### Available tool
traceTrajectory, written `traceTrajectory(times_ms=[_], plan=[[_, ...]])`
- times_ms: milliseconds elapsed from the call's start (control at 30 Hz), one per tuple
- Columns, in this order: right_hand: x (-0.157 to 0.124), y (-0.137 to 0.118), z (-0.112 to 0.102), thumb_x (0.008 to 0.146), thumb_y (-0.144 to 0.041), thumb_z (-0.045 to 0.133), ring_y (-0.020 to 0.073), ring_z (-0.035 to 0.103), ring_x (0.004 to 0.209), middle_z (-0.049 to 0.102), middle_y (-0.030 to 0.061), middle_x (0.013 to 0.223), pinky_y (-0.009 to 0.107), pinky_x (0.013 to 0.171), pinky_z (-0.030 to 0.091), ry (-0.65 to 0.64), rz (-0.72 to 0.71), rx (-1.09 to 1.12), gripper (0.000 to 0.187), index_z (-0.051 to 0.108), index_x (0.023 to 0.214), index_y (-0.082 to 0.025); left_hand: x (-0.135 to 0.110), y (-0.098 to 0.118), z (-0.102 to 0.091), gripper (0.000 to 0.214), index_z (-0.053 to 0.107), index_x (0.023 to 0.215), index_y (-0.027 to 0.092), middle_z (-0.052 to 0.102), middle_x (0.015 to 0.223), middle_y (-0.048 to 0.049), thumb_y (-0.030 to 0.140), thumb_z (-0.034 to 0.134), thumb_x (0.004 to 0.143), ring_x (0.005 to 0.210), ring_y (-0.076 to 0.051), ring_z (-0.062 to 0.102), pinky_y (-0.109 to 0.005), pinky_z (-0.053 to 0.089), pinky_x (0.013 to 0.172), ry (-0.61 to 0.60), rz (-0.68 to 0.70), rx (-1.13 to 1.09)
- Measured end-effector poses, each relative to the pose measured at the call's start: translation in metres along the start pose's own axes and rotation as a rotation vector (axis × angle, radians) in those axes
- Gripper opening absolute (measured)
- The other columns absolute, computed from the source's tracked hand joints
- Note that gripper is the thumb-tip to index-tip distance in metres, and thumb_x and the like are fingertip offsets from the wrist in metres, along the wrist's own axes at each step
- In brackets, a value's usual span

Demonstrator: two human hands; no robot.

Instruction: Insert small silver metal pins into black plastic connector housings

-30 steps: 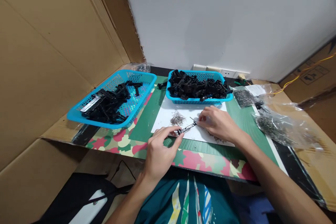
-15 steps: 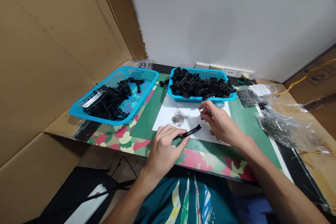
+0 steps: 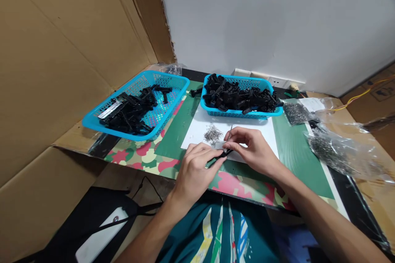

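Observation:
My left hand (image 3: 194,167) pinches a slim black plastic part (image 3: 218,157) at the near edge of a white sheet (image 3: 200,125). My right hand (image 3: 251,148) is closed on a thin metal pin (image 3: 230,131) that points upward, its fingertips meeting the black part's end. A small heap of metal springs (image 3: 212,133) lies on the sheet just beyond both hands.
Two blue baskets hold black parts: one at the left (image 3: 101,125), one at the back centre (image 3: 240,113). Clear bags of metal pieces (image 3: 331,150) lie on the right. Cardboard walls (image 3: 61,49) close in the left side. A green mat (image 3: 293,152) covers the table.
My right hand lifted away towards the back basket, then came back to the black part with a thin pin. The left hand kept hold of the part and drew it slightly nearer.

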State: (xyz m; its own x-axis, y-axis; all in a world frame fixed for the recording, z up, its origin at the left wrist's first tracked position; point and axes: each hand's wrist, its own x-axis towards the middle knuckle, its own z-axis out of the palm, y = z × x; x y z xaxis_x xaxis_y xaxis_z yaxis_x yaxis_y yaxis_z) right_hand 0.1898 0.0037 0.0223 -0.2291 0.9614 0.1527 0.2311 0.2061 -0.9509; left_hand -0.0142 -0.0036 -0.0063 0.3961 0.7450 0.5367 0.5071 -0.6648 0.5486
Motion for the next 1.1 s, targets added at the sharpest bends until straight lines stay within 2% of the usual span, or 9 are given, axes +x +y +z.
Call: traceTrajectory(times_ms=[300,567,633,700,767,800,867,967,1100], plan=[[-0.005,-0.004,-0.001,0.099,-0.026,0.069,0.0176,0.069,0.074,0.073,0.0023,0.079,0.028,0.07,0.053,-0.007,-0.081,-0.166,0.013,0.069,0.087,-0.02,-0.002,-0.001,0.003,0.007,0.076,0.1,0.02,0.081,0.091,-0.0022,0.019,0.078,0.093,0.083,-0.02,0.072,-0.038,0.047,0.082,-0.013,0.008,-0.028],[-0.01,-0.003,0.005,0.098,-0.017,0.066,0.0161,0.068,0.069,0.073,0.0013,0.077,0.028,0.068,0.052,-0.009,-0.183,-0.279,0.013,0.07,0.087,-0.02,0.0,0.0,0.002,0.005,0.076,0.096,0.019,0.078,0.087,-0.0024,0.016,0.078,0.093,0.083,-0.02,0.072,-0.037,0.049,0.082,-0.039,-0.052,-0.081],[-0.01,-0.001,0.005,0.099,-0.019,0.066,0.0167,0.069,0.071,0.075,0.0024,0.08,0.028,0.069,0.054,0.026,-0.209,-0.269,0.01,0.071,0.09,-0.02,0.0,0.001,0.0,0.003,0.076,0.096,0.02,0.077,0.087,-0.0025,0.018,0.077,0.094,0.084,-0.021,0.071,-0.036,0.05,0.081,-0.027,-0.058,-0.091],[-0.007,0.002,0.0,0.101,-0.021,0.065,0.0172,0.071,0.078,0.077,0.0047,0.091,0.028,0.074,0.056,0.114,-0.275,-0.268,0.007,0.072,0.103,-0.02,-0.001,0.001,-0.003,0.004,0.076,0.098,0.021,0.076,0.086,-0.0028,0.023,0.077,0.094,0.082,-0.021,0.07,-0.035,0.051,0.08,0.018,-0.087,-0.115],[-0.002,0.004,-0.01,0.105,-0.021,0.06,0.0179,0.069,0.084,0.076,0.0072,0.101,0.03,0.078,0.055,0.145,-0.37,-0.349,0.017,0.07,0.118,-0.02,0.0,-0.002,-0.008,0.012,0.077,0.102,0.022,0.073,0.084,-0.0025,0.03,0.077,0.094,0.076,-0.019,0.066,-0.033,0.052,0.076,0.113,-0.168,-0.153],[0.0,0.005,-0.016,0.107,-0.02,0.057,0.0186,0.067,0.084,0.075,0.0068,0.097,0.031,0.077,0.053,0.131,-0.413,-0.432,0.02,0.069,0.123,-0.02,0.002,-0.003,-0.011,0.015,0.077,0.103,0.022,0.072,0.084,-0.0022,0.034,0.077,0.094,0.072,-0.018,0.063,-0.031,0.052,0.071,0.162,-0.223,-0.173],[0.005,0.008,-0.029,0.11,-0.022,0.051,0.021,0.06,0.084,0.071,0.0064,0.089,0.032,0.075,0.049,0.066,-0.458,-0.674,0.024,0.069,0.125,-0.02,0.01,-0.006,-0.019,0.019,0.076,0.106,0.022,0.07,0.087,-0.0027,0.039,0.072,0.097,0.074,-0.018,0.062,-0.029,0.05,0.066,0.233,-0.293,-0.236],[0.01,0.011,-0.04,0.11,-0.021,0.05,0.0229,0.056,0.086,0.069,0.0079,0.089,0.035,0.078,0.045,-0.046,-0.403,-0.979,0.024,0.071,0.122,-0.017,0.037,-0.006,-0.031,0.025,0.077,0.112,0.023,0.075,0.108,-0.0059,0.042,0.067,0.1,0.095,-0.021,0.068,-0.029,0.053,0.076,0.271,-0.314,-0.327],[0.014,0.015,-0.04,0.109,-0.022,0.054,0.0226,0.057,0.088,0.069,0.0078,0.094,0.035,0.08,0.043,-0.076,-0.33,-1.083,0.019,0.072,0.115,-0.018,0.101,-0.005,-0.04,0.031,0.079,0.109,0.021,0.079,0.11,-0.0072,0.047,0.071,0.096,0.098,-0.024,0.072,-0.032,0.056,0.082,0.322,-0.277,-0.352]])
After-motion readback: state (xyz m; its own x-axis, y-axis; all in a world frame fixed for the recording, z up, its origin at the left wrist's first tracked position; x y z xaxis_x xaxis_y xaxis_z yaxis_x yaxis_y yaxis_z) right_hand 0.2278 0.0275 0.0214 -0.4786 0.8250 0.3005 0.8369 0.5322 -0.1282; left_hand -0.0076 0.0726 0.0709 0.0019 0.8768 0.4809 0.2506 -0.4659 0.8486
